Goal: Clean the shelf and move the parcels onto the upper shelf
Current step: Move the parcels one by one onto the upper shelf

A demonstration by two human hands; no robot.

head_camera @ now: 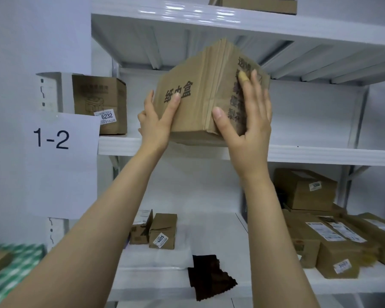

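A: Our left hand (158, 123) grips the parcel (198, 96) at its left corner. Our right hand (249, 121) presses flat on its right face. It's tilted at the front edge of the upper shelf (320, 155).
B: If our squeeze slackens, we'd likely drop it. Count?
A: One held, one box (102, 103) at the left end. Below are two small parcels (162, 231), a heap (320, 236) of at least four, and one cloth (209, 276).
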